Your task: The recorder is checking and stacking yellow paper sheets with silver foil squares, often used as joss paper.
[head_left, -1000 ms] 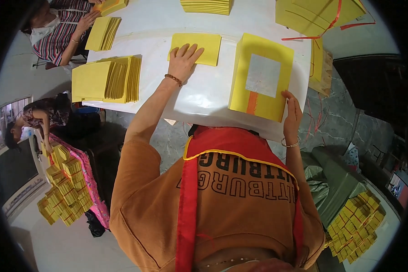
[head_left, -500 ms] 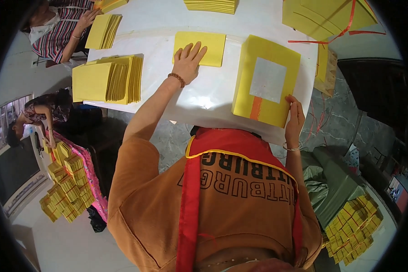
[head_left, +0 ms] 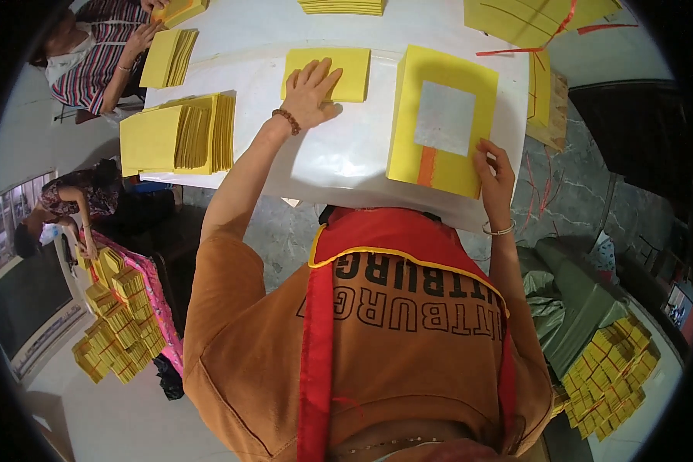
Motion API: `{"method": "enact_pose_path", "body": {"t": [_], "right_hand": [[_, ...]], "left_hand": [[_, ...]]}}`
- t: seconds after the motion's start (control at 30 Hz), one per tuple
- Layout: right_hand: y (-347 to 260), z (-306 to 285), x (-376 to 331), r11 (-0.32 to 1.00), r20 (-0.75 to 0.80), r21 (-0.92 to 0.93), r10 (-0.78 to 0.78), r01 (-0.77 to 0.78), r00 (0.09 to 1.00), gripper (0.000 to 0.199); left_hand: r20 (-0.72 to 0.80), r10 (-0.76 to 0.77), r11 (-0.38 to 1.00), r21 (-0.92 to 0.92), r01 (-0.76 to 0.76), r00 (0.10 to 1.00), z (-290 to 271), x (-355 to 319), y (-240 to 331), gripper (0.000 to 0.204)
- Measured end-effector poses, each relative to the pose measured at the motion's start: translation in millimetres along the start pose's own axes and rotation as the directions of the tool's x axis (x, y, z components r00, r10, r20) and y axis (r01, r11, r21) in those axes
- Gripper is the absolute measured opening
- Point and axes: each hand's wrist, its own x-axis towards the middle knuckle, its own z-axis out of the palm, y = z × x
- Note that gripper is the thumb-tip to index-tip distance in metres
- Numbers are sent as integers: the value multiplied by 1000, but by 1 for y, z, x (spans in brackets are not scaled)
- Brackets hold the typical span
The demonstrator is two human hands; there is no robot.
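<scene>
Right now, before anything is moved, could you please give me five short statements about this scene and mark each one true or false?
1. The left hand lies over the small yellow piece with fingers spread. True.
2. The right hand is at the left edge of the yellow block. False: the right hand is at its right edge.
3. The pale square is on the block's top face. True.
4. The apron is blue. False: the apron is red with yellow trim.
5. The beaded bracelet is on the left wrist. True.
</scene>
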Motion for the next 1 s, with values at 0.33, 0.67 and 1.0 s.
{"method": "enact_pose_path", "body": {"t": [0.33,0.67,1.0], "right_hand": [[0,4,0,994,-23,-84,-75,72,997,32],[3,2,1,965,4,244,95,-93,995,26],[-3,1,5,964,1,242,114,-111,993,36]], "left_hand": [[-104,466,846,-237,-477,878,-29,-27,135,49],[-73,517,736,-471,-486,853,-31,-14,137,17],[256,289,687,-727,-13,923,-36,0,135,13]]}}
